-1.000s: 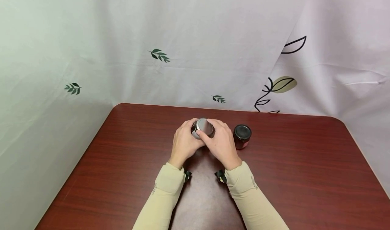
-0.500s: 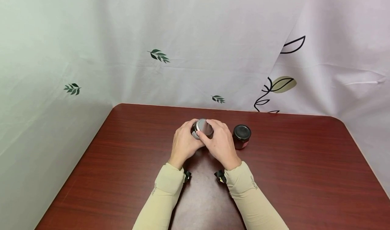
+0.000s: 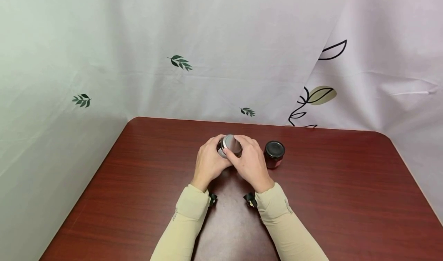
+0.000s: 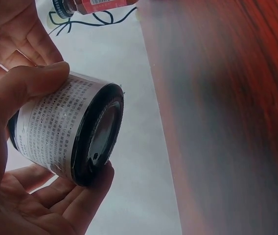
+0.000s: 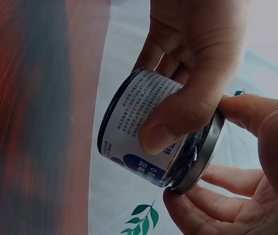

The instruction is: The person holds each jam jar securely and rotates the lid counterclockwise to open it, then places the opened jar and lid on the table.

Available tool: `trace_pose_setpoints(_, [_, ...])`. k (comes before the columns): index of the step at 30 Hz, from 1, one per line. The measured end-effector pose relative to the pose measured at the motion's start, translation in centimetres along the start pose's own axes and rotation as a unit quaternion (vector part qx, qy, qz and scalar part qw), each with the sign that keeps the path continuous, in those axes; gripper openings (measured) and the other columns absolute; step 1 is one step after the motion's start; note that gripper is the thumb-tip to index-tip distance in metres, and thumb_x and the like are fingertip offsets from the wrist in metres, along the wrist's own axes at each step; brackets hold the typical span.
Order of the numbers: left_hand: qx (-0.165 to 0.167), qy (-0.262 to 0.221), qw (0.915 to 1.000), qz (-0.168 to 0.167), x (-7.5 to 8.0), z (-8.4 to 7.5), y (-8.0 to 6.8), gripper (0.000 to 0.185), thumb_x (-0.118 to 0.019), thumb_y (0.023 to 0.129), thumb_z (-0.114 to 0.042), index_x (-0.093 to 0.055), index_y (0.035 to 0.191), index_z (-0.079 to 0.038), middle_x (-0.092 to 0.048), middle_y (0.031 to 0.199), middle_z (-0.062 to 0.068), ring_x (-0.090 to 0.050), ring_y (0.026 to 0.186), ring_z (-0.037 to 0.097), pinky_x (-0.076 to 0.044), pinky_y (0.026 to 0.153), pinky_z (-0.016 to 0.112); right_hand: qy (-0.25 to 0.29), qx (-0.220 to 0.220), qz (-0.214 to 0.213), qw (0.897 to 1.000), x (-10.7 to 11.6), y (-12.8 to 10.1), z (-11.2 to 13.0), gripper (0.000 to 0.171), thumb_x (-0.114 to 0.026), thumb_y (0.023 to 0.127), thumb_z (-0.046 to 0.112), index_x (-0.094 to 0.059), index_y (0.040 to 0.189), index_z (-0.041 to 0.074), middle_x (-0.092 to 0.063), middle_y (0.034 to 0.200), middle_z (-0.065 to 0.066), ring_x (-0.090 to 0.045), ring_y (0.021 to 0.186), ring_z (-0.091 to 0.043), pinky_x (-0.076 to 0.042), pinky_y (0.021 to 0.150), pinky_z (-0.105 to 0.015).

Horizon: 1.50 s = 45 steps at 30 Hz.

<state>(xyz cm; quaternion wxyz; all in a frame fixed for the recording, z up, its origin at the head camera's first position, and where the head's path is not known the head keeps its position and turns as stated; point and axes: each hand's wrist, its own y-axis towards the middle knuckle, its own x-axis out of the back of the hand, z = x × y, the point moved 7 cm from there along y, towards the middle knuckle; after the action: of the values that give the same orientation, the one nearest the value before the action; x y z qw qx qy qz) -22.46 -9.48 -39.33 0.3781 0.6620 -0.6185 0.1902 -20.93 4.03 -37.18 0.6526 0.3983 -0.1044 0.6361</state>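
A small jar (image 3: 229, 147) with a white printed label and a silver metal lid (image 3: 232, 143) sits between the 2 hands above the middle of the dark red wooden table (image 3: 145, 184), held clear of the tabletop in both wrist views. The left hand (image 3: 209, 162) wraps around the jar's body: in the left wrist view its thumb lies across the label while the other fingers (image 4: 75, 205) curl under the dark glass base (image 4: 97, 134). The right hand (image 3: 250, 162) grips the lid, with thumb and fingers (image 5: 256, 115) curled around the metal rim (image 5: 205, 152). In the right wrist view the left thumb (image 5: 178, 115) presses over the label just beside that rim. Whether the lid is tight or loosened cannot be told. The jar is tilted, its lid turned up towards the head camera and its base pointing down and away.

Just to the right of the right hand, standing upright on the table, is a 2nd jar (image 3: 274, 154) with a black lid and red contents. It is near the hand but not touching it.

Both forearms wear pale beige sleeves (image 3: 188, 218), with a dark strap at each wrist. Behind the table hangs a pale curtain (image 3: 138, 42) printed with small green leaf sprigs, and to the right a 2nd cloth with black outlined leaves.
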Motion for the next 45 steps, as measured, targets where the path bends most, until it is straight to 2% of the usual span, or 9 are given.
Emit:
trace_pose_setpoints(16, [-0.007,0.005,1.0,0.003,-0.02,-0.1,-0.03,0.063,-0.087,0.071,-0.038,-0.066,0.126,-0.014,-0.068,0.115,0.005,-0.066,0.101,0.026,-0.053,0.087,0.043,-0.008,0.005,0.014,1.0,-0.03,0.07,-0.03,0.05,-0.075,0.09,0.031,-0.066,0.126,-0.002,-0.065,0.127,-0.017,-0.058,0.116,-0.035,-0.047,0.097,-0.047])
trace_pose_setpoints(32, [-0.015,-0.002,0.9999,0.003,0.04,-0.19,-0.15,0.067,-0.087,0.072,-0.037,-0.065,0.129,-0.01,-0.068,0.119,0.007,-0.066,0.103,0.027,-0.053,0.088,0.044,-0.006,0.023,0.01,1.0,0.04,0.03,0.05,0.047,-0.077,0.089,0.028,-0.067,0.124,-0.001,-0.066,0.125,-0.014,-0.06,0.113,-0.035,-0.047,0.097,-0.046])
trace_pose_setpoints(45, [-0.01,-0.002,0.9999,0.008,-0.02,-0.15,-0.17,0.065,-0.087,0.072,-0.036,-0.065,0.128,-0.012,-0.068,0.117,0.006,-0.066,0.101,0.027,-0.053,0.087,0.043,-0.005,0.032,0.011,0.999,0.16,-0.02,0.13,0.046,-0.076,0.089,0.028,-0.068,0.124,0.0,-0.067,0.125,-0.013,-0.06,0.114,-0.035,-0.048,0.097,-0.046])
